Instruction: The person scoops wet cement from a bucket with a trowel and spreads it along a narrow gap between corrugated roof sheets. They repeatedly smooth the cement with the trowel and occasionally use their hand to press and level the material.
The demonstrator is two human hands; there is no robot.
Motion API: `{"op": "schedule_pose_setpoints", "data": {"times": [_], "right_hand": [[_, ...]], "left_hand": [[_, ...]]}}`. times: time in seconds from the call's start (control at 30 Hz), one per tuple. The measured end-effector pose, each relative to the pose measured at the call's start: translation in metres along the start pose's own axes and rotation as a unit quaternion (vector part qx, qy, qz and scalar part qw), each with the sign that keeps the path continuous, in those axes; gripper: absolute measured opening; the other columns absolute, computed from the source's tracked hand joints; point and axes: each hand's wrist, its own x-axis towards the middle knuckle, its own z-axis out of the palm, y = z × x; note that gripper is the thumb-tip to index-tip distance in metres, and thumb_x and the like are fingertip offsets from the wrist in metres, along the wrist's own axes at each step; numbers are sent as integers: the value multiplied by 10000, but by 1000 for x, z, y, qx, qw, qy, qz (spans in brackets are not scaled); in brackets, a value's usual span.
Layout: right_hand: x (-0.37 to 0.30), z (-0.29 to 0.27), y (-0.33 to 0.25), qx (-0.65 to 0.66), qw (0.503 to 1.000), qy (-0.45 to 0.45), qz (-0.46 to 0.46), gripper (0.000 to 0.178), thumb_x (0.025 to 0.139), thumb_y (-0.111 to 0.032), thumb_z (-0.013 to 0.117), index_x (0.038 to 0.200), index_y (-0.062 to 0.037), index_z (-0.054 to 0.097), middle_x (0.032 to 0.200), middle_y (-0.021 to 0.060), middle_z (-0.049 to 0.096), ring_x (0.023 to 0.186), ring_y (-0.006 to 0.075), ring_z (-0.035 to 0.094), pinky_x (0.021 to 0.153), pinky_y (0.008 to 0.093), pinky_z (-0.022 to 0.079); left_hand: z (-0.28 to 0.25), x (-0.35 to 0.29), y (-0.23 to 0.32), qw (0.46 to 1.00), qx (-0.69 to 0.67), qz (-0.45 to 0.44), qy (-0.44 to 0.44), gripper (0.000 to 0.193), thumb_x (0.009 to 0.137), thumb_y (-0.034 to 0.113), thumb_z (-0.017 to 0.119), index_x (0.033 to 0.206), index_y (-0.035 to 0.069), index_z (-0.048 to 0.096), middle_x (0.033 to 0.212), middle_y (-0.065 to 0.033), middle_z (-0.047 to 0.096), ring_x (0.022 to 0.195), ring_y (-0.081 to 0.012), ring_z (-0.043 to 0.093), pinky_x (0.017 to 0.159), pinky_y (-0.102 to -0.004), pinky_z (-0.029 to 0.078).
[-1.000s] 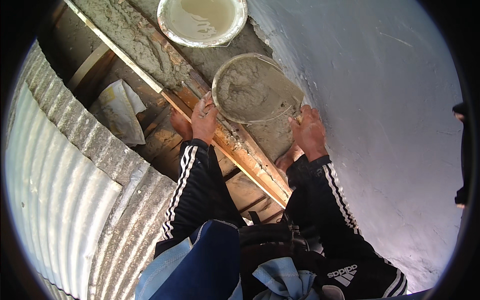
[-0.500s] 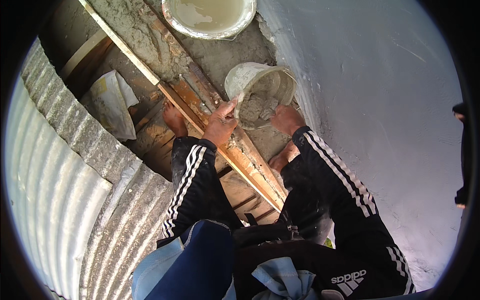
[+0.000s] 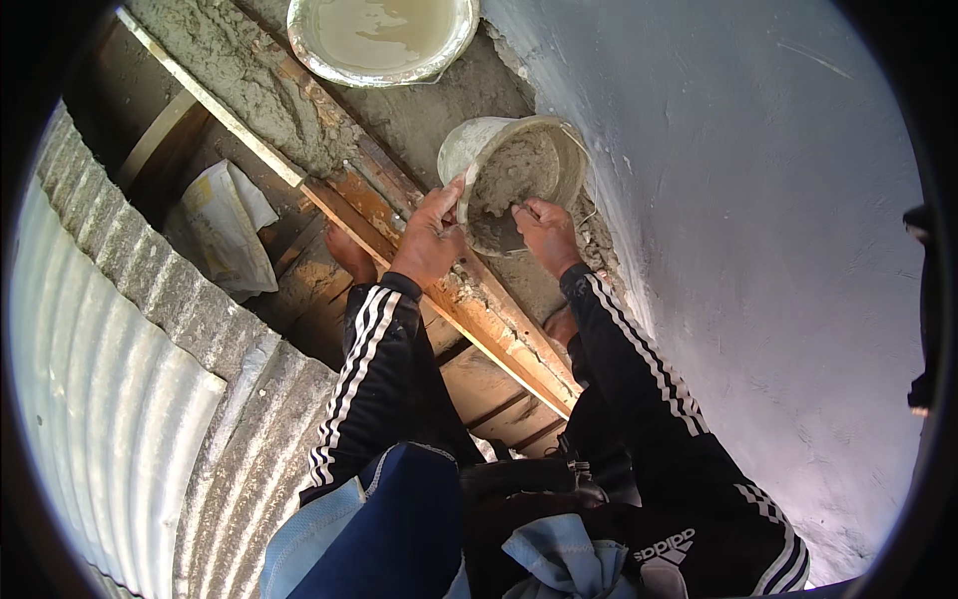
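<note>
We look down past our own black, striped sleeves at a smooth grey wall [image 3: 738,200] filling the right side. Corrugated roofing sheets [image 3: 110,369] curve along the left. Between them a long wooden plank [image 3: 499,344] runs from far left to near right, with a strip of rough mortar [image 3: 225,75] beside its far end. At the far edge stands a wide pail [image 3: 384,80] of cloudy water. On its near side, between the plank and the wall, a smaller bucket [image 3: 459,150] tilts with its mouth toward us, wet grey mortar [image 3: 524,170] heaped inside. A crumpled white sack [image 3: 225,225] lies left of the plank. Smallest are our bare hands: the left hand [image 3: 431,240] grasps the bucket's left rim, and the right hand [image 3: 549,235] is at the near side of the mouth, fingers bent inward. Whatever it may grip is hidden, so we cannot tell whether it has a tool. We judge the step in hand to be gathering or loosening mortar within the bucket. The next move seems to call for a firm left hold, keeping the bucket tipped, while the right hand lifts clear without spilling its load.
</note>
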Motion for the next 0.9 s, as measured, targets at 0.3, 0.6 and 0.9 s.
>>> {"op": "schedule_pose_setpoints", "data": {"times": [0.3,0.6,0.9], "right_hand": [[-32,-15,1,51,999,15,2,372,1019,-318,713,1169,22,711,841,88,691,787,149,639,762,353,535],[-93,-16,-71,-48,998,-6,-43,364,1010,-285,711,1200,26,704,938,175,738,839,209,708,794,358,553],[-85,111,-150,-213,963,-93,-138,493,898,-32,671,1319,138,480,1244,332,540,1184,508,561,1031,529,474]], "left_hand": [[-61,50,29,992,22,-117,-34,751,917,-110,572,1636,62,442,1196,-30,679,957,-127,617,899,-276,535],[-124,-17,19,947,-171,-97,252,590,984,4,629,1557,-42,496,1363,-141,669,1096,-184,698,947,-306,571],[-106,-70,-53,860,-330,-186,341,545,1089,262,484,1573,14,503,1572,-71,529,1433,-214,484,1197,-401,344]]}}
